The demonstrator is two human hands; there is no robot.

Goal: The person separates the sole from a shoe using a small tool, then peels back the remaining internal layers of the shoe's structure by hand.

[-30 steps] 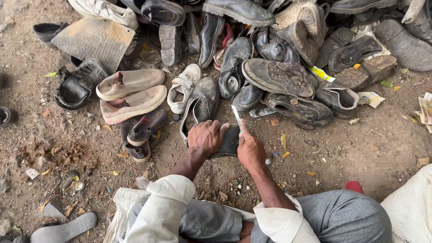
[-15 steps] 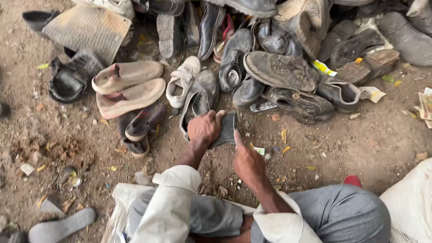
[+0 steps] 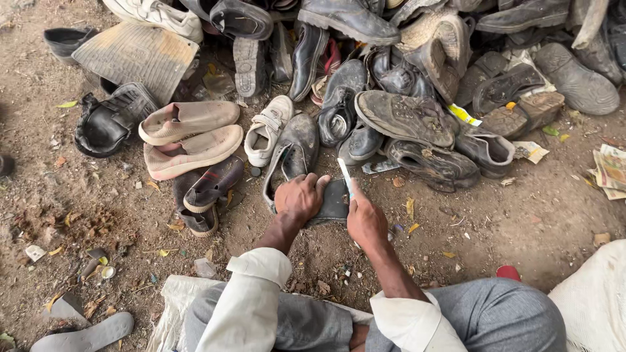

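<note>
I sit on dirt ground facing a pile of worn shoes. My left hand [image 3: 298, 197] presses down on a dark flat shoe sole [image 3: 334, 202] lying on the ground in front of me. My right hand [image 3: 366, 220] grips a thin white stick-like tool [image 3: 345, 176] that points up and away, with its lower end at the sole's right edge. Both sleeves are white and rolled up, and my knees in grey trousers fill the bottom of the view.
A heap of old black and grey shoes [image 3: 404, 117] spreads across the top. Two beige slip-ons [image 3: 192, 140] and a white sneaker [image 3: 267, 130] lie left of the sole. A ridged mat [image 3: 134, 55] sits top left, papers [image 3: 610, 169] at the right edge, a loose sole [image 3: 81, 336] bottom left.
The view shifted slightly. My right hand dropped down beside the sole half a second ago and has now lifted the white tool back up to the sole's right edge. The left hand stays on the sole.
</note>
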